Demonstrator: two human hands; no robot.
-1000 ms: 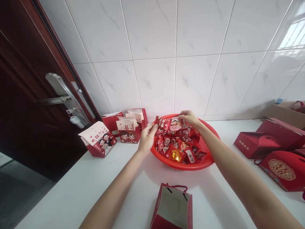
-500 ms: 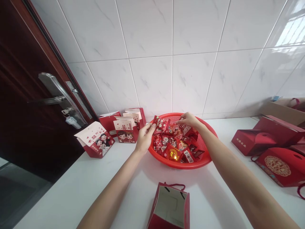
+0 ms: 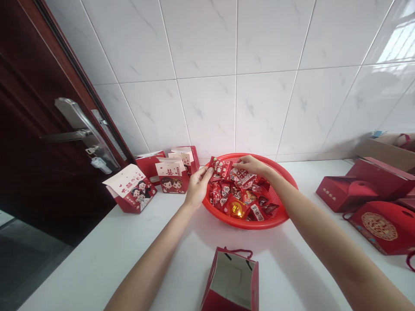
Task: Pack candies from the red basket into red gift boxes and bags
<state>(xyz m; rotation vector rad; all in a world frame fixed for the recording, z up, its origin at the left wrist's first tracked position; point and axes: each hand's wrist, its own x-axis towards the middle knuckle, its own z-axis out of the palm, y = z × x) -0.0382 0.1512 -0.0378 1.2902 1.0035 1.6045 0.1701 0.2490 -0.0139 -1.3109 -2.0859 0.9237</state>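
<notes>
A round red plastic basket [image 3: 246,224] stands against the wall, with many red wrapped candies [image 3: 236,208] in it. At its left rim my left hand [image 3: 197,186] pinches a red candy packet [image 3: 219,166] between thumb and fingers. My right hand [image 3: 252,166] is over the back of the basket, its fingers closed on a red and white candy packet [image 3: 241,176]. The two packets are close together above the other candies. An open red box [image 3: 231,280] with a dark red cord handle stands at the front edge, its pale inside showing.
Several red and pink printed boxes [image 3: 133,192] stand at the left, near a dark door with a metal handle [image 3: 84,133]. More red boxes [image 3: 378,226] lie at the right, before a cardboard box [image 3: 384,152]. A tiled wall [image 3: 207,116] closes off the back.
My right hand has moved a little left, bringing a red and white packet closer to the one in my left hand. My left hand has hardly moved.
</notes>
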